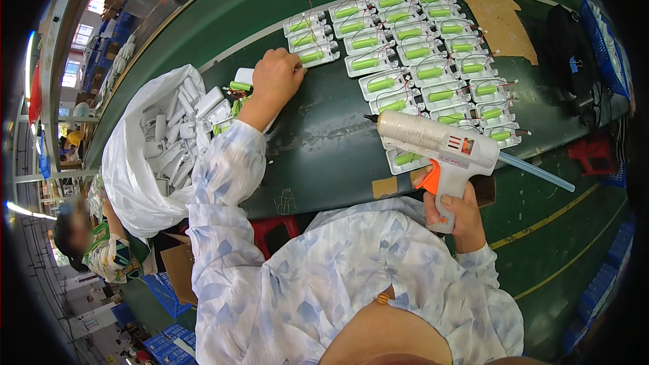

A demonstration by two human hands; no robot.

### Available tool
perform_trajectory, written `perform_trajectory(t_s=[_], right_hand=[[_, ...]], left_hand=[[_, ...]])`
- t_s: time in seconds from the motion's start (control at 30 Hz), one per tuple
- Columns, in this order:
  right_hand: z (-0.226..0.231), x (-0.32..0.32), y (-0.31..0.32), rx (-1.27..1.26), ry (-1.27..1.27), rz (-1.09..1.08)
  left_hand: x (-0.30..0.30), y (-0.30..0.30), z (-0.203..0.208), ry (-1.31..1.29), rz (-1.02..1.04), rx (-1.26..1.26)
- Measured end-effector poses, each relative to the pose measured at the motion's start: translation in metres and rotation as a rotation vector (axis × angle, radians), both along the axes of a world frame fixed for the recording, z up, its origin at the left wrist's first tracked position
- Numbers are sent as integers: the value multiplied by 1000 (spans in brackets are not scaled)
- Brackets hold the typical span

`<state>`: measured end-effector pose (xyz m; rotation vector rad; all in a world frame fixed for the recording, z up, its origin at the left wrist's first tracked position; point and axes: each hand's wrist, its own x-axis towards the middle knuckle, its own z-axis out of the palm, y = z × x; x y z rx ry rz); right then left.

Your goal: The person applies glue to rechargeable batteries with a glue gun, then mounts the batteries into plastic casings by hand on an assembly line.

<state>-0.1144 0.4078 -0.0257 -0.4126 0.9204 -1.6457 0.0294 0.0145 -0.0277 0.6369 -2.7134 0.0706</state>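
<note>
Glue gun, white: right hand is gripping its handle near battery-fitted white housings; accidental trigger-squeezing could be smearing wires. Left hand: fingers are curling beside the nearest left-column housing, grip unclear; bumping could be skewing neighbours.

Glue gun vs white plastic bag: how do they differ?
The glue gun is gripped in the right hand; the white plastic bag is in neither hand. The bag looks bulkier than the gun. The gun looks rigid; the bag is crinkled and holds pale parts. Both are mainly white.
</note>
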Motion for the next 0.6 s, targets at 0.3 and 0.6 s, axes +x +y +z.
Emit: perform_trajectory(t_s=[0.3,0.6], right_hand=[[-2,-2,1,-18,-22,10],[7,-1,4,-7,-21,-39]], left_hand=[[-40,-59,-20,639,487,764],[-74,-46,-71,584,352,492]])
